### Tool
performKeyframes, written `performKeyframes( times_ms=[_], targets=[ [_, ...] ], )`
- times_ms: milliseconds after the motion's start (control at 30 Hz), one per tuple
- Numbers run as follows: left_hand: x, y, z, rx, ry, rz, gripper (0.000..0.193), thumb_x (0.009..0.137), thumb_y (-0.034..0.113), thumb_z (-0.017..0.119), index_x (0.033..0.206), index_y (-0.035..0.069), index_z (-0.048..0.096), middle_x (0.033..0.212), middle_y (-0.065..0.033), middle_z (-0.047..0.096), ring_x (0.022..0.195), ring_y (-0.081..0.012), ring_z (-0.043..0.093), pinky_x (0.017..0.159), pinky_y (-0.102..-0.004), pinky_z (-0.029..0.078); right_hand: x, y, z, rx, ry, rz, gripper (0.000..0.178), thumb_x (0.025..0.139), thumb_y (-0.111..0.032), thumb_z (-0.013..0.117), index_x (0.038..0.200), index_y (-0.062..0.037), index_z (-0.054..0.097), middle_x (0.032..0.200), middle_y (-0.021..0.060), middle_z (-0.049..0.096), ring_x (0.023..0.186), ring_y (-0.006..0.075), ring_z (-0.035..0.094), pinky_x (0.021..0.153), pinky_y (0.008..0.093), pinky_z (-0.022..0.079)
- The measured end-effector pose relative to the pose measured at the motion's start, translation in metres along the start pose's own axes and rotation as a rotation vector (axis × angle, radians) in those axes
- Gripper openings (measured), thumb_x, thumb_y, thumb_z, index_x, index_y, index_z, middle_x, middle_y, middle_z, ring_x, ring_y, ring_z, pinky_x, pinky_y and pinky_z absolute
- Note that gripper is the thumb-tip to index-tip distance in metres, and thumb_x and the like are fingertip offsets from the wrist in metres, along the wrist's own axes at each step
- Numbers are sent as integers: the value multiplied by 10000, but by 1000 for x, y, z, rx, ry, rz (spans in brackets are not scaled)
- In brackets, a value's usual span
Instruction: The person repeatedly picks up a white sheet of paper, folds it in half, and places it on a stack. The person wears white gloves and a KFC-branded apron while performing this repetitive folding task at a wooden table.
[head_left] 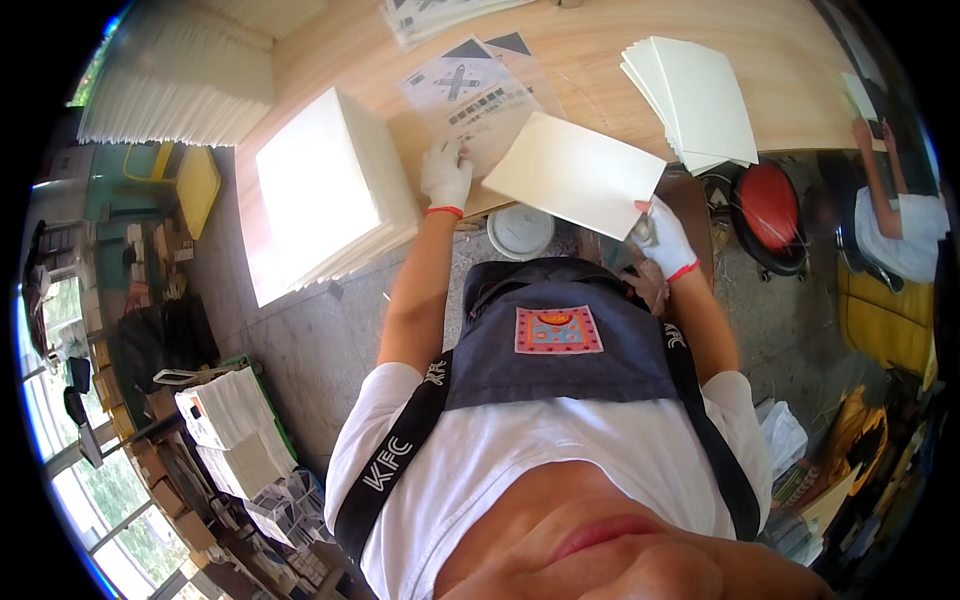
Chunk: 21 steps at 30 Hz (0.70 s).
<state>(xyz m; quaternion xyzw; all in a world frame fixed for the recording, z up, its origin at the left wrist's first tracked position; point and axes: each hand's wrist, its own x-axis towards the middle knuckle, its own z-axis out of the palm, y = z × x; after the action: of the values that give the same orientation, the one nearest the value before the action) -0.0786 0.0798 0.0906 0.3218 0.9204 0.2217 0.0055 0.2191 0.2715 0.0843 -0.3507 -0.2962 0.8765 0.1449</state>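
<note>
My right hand (662, 238), in a white glove with a red cuff, grips the right corner of a blank cream-white board (575, 172), with the thumb on top. The board is tilted over the table's near edge. My left hand (445, 176), gloved the same way, has its fingers curled at the near end of a translucent printed sheet (465, 85) with a crossed pencil-and-ruler picture. A second printed sheet (520, 58) lies partly under it. The board covers part of the sheets' near right side.
A tall stack of white boards (320, 190) stands left of my left hand, with a larger stack (180, 75) behind it. Fanned white boards (700, 100) lie at the right. A round white lid (520, 232) sits below the table edge. A red stool (768, 215) and another person (905, 235) are farther right.
</note>
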Motion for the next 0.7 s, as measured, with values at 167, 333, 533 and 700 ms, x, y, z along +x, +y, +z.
performKeyframes(
  times_ms=[167,333,533,700],
  targets=[
    [3,-5,1,-535,-18,-27,288,678,2,483,924,98,597,827,-87,568,736,-234,552,685,-331,459,-8,26,6,286,-44,99,154,851,-64,485,1003,-84,498,876,15,557,588,73,501,418,157,372],
    [-7,15,-4,-454,51,167,381,684,-90,420,972,82,601,802,-62,527,666,-156,492,639,-259,433,-15,36,39,223,-74,59,114,884,-102,473,997,-107,485,836,18,533,559,80,472,430,187,368],
    [-35,41,56,-1119,469,-331,377,837,22,535,1194,14,413,971,-107,575,808,-166,576,676,-276,484,-30,52,62,161,-65,7,139,907,-143,449,1032,-82,442,781,61,540,496,129,508,400,244,369],
    [-39,38,98,-2172,-21,-672,369,925,260,332,1187,23,439,1043,-147,572,881,-281,593,752,-361,516,-39,41,67,65,-147,-16,193,905,-122,440,1085,-51,435,813,91,560,546,174,572,418,268,452]
  ],
)
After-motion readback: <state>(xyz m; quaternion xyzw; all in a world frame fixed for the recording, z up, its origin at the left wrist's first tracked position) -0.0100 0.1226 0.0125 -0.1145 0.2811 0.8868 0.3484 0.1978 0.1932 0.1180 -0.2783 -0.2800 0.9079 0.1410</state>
